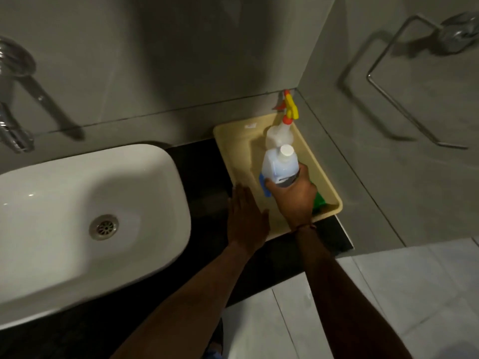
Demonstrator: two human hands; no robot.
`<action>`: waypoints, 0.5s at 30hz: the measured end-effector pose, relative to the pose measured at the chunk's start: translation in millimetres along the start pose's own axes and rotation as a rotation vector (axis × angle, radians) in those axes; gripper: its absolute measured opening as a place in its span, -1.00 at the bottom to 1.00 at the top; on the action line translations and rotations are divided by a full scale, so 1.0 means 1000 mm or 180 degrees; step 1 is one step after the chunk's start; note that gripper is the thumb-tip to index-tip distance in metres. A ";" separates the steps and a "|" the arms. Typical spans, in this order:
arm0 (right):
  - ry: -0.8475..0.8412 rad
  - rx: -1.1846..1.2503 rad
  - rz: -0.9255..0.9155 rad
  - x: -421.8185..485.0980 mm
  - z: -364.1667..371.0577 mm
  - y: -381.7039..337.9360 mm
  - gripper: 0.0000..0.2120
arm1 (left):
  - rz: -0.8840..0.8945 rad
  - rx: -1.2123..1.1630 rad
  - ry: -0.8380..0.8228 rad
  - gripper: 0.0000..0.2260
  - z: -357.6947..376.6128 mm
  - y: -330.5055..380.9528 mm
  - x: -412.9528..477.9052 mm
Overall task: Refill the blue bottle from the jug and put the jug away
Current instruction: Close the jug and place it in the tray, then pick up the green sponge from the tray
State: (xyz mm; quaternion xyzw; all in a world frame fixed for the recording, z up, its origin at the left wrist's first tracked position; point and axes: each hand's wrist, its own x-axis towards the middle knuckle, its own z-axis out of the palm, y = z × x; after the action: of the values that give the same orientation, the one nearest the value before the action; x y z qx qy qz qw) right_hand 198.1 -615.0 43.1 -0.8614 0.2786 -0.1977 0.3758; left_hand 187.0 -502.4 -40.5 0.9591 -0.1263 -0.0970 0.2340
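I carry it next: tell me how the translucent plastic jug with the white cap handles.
The translucent plastic jug seems full of bluish liquid, so probably heavy for its size. Smooth walls may be slippery; the right hand grips it low. Its white cap is on, so spills seem unlikely.

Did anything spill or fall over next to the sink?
Nothing stands out. The jug has its white cap on, and the right hand grips it over the tray. The spray bottle stands at the tray's back corner. No puddle shows on the dark counter, though the light is dim.
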 end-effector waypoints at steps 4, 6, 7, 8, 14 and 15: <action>-0.0317 0.0215 -0.0054 0.053 0.042 0.007 -0.34 | -0.0256 0.0135 0.0021 -0.17 0.018 -0.001 0.012; -0.0491 0.0239 -0.0031 0.075 0.067 0.008 -0.32 | -0.0338 0.0072 0.0129 -0.13 0.023 0.000 0.014; -0.0561 0.0254 -0.0017 0.084 0.080 0.008 -0.31 | -0.0358 0.0017 0.0180 -0.11 0.024 0.001 0.014; -0.0605 0.0276 -0.0022 0.092 0.092 0.008 -0.31 | -0.0362 -0.0035 0.0218 -0.11 0.025 0.001 0.015; -0.0496 0.0402 -0.0396 0.131 0.137 0.002 -0.41 | -0.0419 -0.0099 0.0101 -0.16 0.022 0.003 0.015; -0.0503 0.0392 -0.0413 0.136 0.140 0.000 -0.40 | -0.0438 -0.0099 0.0084 -0.16 0.021 0.003 0.015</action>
State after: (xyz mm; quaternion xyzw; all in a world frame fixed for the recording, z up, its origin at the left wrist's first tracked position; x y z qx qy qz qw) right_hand 379.8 -625.6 -28.9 -0.8659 0.1791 -0.1698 0.4352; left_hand 195.2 -518.6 -59.6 0.9629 -0.0554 -0.1022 0.2433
